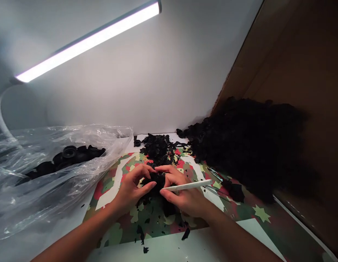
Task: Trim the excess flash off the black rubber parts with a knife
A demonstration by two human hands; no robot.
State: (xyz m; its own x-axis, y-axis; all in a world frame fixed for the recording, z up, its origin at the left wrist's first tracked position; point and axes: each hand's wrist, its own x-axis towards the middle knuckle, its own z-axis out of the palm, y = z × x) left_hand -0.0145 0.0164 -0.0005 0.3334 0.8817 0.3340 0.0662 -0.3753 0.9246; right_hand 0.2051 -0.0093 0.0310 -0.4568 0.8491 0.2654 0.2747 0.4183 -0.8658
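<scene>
Black, ragged material lies between a person's two bare hands, over a mat [115, 233] patterned in red, green and cream. It seems to be one black piece [158, 178] among loose crumbs, though its outline is lost in the dark.

The left hand [134, 186] is half curled at the left side of the black piece, thumb and fingers bent with a gap between their tips. The fingertips reach its edge; whether they grip it, I cannot tell. The right hand [182, 191] is mostly closed, at the right side of the piece. It pinches a slim white stick [189, 185] that slants across the knuckles, its far end pointing right, away from the piece. The fingers of this hand curl inward beside the black material, so the piece sits between both hands, just past the thumbs.

The step in hand looks like close finger work on the black piece, with the stick kept in the grip. The next move seems to call for a steady left hand and a careful right one, so that the stick does not get in the way.

Beyond the hands is a small pile of black scraps [158, 147]. To the right, a large black heap [247, 145] rests against a cardboard sheet [297, 62]. To the left, a clear plastic bag [121, 140] covers black rounded parts [69, 153]. A bright tube lamp [89, 42] hangs above.
</scene>
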